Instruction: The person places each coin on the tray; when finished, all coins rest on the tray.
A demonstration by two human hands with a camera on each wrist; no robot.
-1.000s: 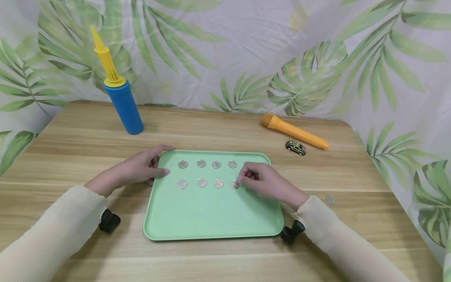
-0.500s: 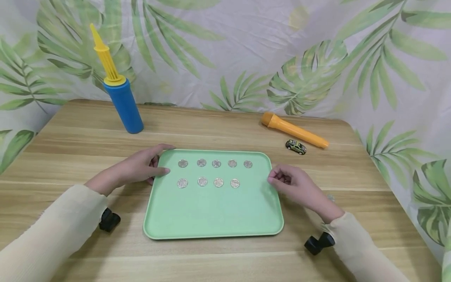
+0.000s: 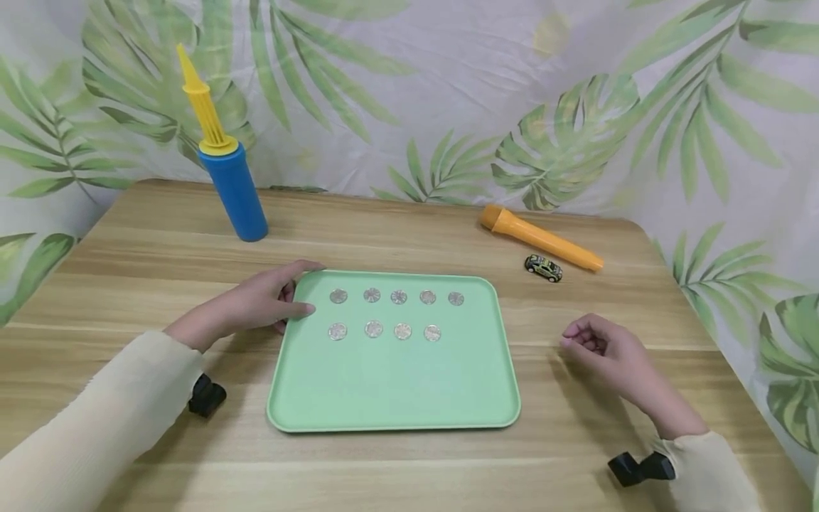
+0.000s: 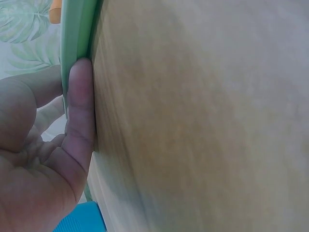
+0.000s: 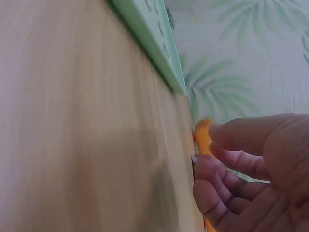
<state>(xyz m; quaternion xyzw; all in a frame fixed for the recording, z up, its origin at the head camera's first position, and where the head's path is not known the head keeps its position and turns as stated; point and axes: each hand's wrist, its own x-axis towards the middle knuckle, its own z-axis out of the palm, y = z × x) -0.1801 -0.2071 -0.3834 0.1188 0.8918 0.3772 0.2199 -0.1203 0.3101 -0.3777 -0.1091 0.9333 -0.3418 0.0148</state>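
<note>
Nine coins [image 3: 399, 297] lie on the green tray [image 3: 390, 387] in two rows near its far edge: five in the far row, four in the near row, so the right end of the near row is bare. The tray sits at the middle of the desk [image 3: 409, 235]. The left hand [image 3: 256, 304] rests at the tray's far left corner, thumb over the rim and a finger pressed along the outer edge, steadying it rather than gripping. The right hand [image 3: 608, 352] hovers over the desk's right side, well clear of the tray, fingers loosely curled toward the thumb. Whether it pinches anything I cannot tell; the wrist view hints at something small at the fingertips, but it is blurred.

To do this step well, the loose coin should be pinched by its rim with thumb and forefinger, lifted flat, and set in line with the near row at the same spacing, while the left hand holds the tray square.

A second ago the right hand was at the fourth coin of the near row; half a second ago it was at the tray's right edge; now it is out over the desk where a stray coin lay. The left hand has not shifted.

A blue and yellow pump [image 3: 227, 171], an orange torch [image 3: 540, 238] and a toy car [image 3: 543, 268] stand toward the far edge.
</note>
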